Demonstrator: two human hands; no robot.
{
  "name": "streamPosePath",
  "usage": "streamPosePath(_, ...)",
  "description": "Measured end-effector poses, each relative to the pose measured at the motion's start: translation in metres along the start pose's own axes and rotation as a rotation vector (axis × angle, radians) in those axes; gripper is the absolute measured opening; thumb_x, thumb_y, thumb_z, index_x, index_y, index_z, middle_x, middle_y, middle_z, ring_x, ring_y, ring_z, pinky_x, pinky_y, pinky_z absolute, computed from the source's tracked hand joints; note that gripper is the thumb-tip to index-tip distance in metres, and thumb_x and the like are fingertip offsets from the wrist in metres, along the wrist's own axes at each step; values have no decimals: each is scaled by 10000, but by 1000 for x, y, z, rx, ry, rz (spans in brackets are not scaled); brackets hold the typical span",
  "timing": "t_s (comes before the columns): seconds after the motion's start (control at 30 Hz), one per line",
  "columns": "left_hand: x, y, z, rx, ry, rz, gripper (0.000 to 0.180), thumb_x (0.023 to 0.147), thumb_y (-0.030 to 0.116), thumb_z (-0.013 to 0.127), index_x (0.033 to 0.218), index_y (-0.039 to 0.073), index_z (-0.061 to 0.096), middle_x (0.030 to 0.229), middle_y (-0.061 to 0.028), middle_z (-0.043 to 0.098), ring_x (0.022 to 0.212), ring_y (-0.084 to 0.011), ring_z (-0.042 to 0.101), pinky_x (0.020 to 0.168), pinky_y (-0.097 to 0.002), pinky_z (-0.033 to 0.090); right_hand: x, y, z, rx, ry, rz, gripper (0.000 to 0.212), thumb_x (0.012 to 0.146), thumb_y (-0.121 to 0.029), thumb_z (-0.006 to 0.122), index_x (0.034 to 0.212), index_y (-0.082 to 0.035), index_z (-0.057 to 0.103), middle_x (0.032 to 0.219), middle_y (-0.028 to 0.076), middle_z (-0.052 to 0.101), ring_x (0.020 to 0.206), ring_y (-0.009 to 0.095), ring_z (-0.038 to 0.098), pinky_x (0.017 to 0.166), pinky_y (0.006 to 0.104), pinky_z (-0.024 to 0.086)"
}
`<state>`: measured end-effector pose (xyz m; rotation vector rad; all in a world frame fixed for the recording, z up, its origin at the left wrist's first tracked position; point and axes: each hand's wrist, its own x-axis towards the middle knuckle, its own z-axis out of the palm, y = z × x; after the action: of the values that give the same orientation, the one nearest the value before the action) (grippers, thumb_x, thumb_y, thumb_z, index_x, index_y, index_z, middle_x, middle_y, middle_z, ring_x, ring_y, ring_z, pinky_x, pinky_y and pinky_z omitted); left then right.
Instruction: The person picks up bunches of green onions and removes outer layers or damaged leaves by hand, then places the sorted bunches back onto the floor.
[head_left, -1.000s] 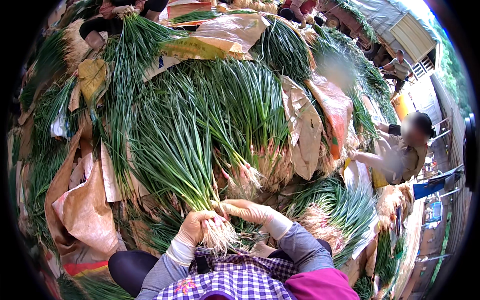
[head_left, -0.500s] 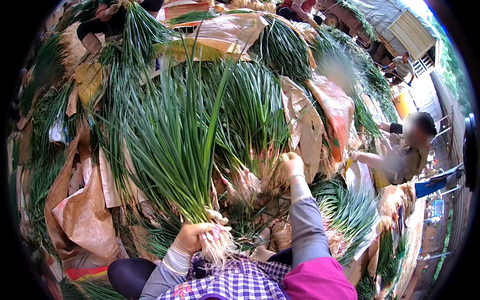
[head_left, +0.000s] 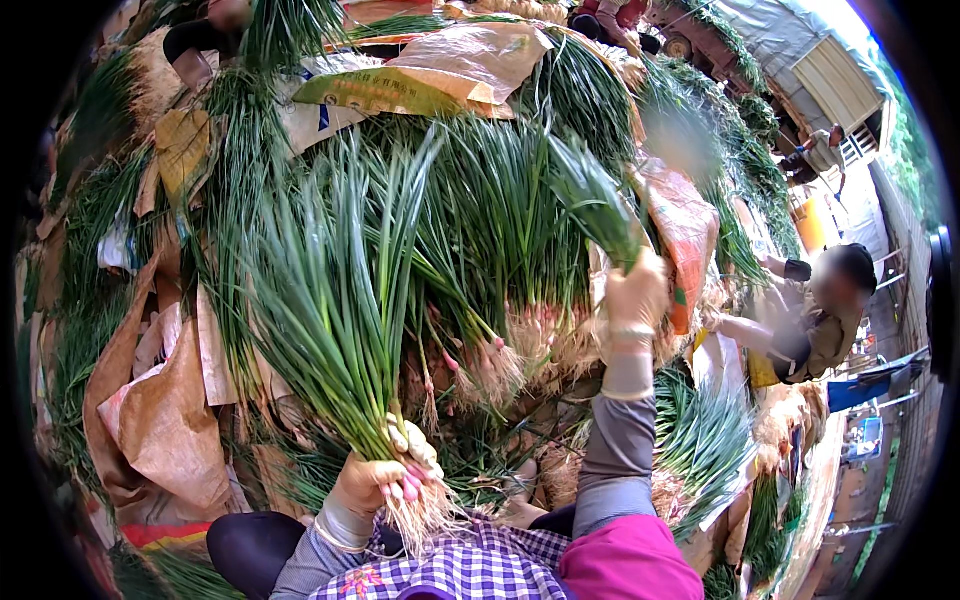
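Note:
My left hand (head_left: pixel 378 480), in a pale glove, is closed round a thick bunch of spring onions (head_left: pixel 330 300) just above the pink bulbs. Its green leaves fan up and away, and pale roots hang below the fist toward my checked apron. Farther off on the right, my gloved right hand (head_left: pixel 637 290) is closed on a smaller tuft of spring onions (head_left: pixel 597 205), whose leaves point up and left, slightly blurred. The lower ends of that tuft are hidden by the hand. Beyond both hands, a row of spring onions (head_left: pixel 500 230) lies with its bulbs toward me.
Brown woven sacks (head_left: pixel 165 440) lie crumpled on the left, and a yellow-edged sack (head_left: pixel 440 80) covers part of the far heap. An orange-and-white sack (head_left: pixel 680 230) stands right. More spring onions (head_left: pixel 705 440) lie beside my right forearm. A co-worker (head_left: pixel 815 310) sits at right.
My right hand has moved up and right from the row's bulbs and now grips a tuft of leaves. My left hand keeps its bunch, shifted slightly left and down.

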<state>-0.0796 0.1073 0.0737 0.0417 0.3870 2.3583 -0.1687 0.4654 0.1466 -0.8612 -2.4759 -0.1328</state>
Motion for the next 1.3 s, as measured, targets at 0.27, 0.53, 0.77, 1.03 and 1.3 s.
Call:
streamPosePath(0.27,6,-1,0,121,246,-81,314,709,0,529,1023,-6,514,892,-196,614,768,-252,634,786,-435,529,-52,-39,-7,154,-518,-123,504,766,-92,680,1221,9,488,1072,157,585,946,236,579,814,314,471)
streamPosePath(0.53,6,-22,-34,-206,297,-151,309,747,-46,534,1049,17,541,945,-176,607,940,-308,590,862,-469,476,-73,29,32,724,-587,312,217,789,-120,632,987,-39,664,875,123,682,777,152,646,689,275,509)
streamPosePath(0.77,4,-18,-32,-167,310,-204,393,774,37,566,1158,-1,498,914,-133,620,925,-281,586,797,-457,505,-90,-18,49,428,-819,185,319,739,-315,677,961,-86,691,929,131,678,881,248,643,815,325,484)
streamPosePath(1.03,-10,7,1,-225,79,-147,512,705,24,595,1198,-33,471,828,-94,597,802,-259,606,820,-438,495,-36,-6,26,1268,-660,397,121,883,-135,560,851,-28,605,737,54,621,600,103,557,552,242,471)
streamPosePath(1.3,-5,0,-14,247,120,-346,264,735,-7,579,996,-22,538,751,-157,639,647,-252,653,819,-408,512,-112,-55,-36,1210,-1350,262,197,896,-182,566,944,8,550,810,108,662,569,73,558,455,148,387)
